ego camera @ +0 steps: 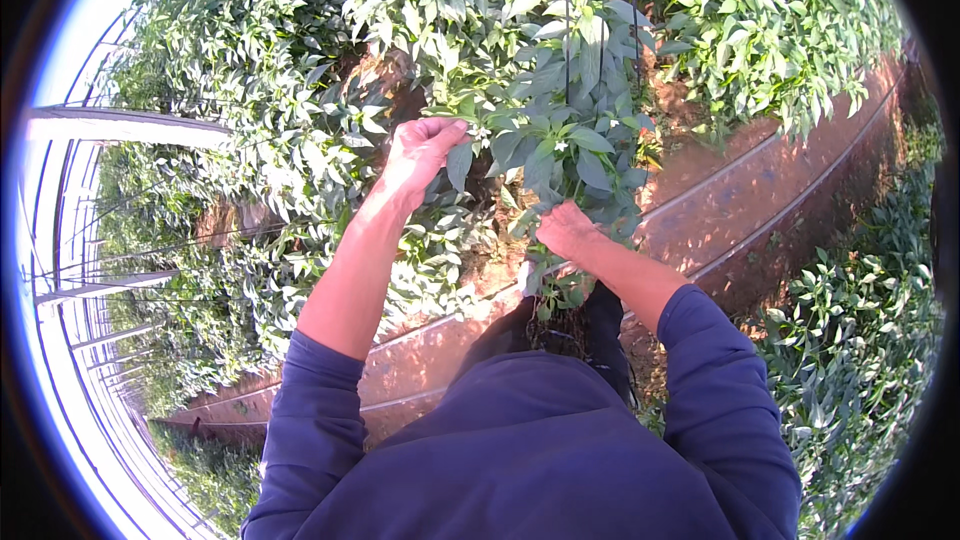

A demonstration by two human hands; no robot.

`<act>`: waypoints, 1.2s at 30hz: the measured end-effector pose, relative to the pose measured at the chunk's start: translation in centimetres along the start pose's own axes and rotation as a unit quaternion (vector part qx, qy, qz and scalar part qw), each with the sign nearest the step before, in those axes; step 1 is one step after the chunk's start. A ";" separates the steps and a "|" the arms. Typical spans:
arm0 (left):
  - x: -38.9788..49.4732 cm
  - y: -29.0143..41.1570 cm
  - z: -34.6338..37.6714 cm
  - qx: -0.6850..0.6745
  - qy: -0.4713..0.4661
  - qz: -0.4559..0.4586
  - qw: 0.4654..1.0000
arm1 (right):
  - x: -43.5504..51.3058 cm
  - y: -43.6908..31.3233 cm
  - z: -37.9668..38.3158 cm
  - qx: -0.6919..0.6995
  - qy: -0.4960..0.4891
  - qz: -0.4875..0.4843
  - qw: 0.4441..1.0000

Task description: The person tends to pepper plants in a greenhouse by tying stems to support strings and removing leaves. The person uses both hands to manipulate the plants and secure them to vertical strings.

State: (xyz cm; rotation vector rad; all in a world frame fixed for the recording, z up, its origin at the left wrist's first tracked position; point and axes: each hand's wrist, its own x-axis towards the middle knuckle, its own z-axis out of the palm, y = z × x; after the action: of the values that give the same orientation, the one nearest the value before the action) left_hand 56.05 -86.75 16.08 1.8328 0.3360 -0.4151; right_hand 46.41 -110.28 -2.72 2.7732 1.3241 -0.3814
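Note:
A leafy pepper plant (592,135) with small white flowers (561,145) stands before me. My left hand (426,150) is at its left side, thumb and fingertips pinched on a leafy shoot tip (469,120) beside a white flower. Lower and to the right, my right hand (568,229) is curled at the plant's lower foliage; leaves hide its fingertips, so what it touches cannot be told. Below that hand, more leaves (562,292) of a plant hang close to my dark trousers.
Dark vertical strings (568,30) run down into the plant. Two pale pipes or rails (780,217) cross the reddish soil path (690,217). Dense pepper rows (247,37) grow on both sides. Greenhouse framework (112,124) stands at the left.

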 end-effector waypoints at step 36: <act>0.2 -1.6 1.1 0.397 0.126 0.124 0.901 | -7.9 15.5 -2.6 0.746 0.307 0.370 0.461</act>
State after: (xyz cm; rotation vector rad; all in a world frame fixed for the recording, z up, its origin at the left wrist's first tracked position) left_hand 55.37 -87.29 14.33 2.7067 0.0960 -0.1282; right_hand 54.09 -125.74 0.73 4.5037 -1.5781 -0.6660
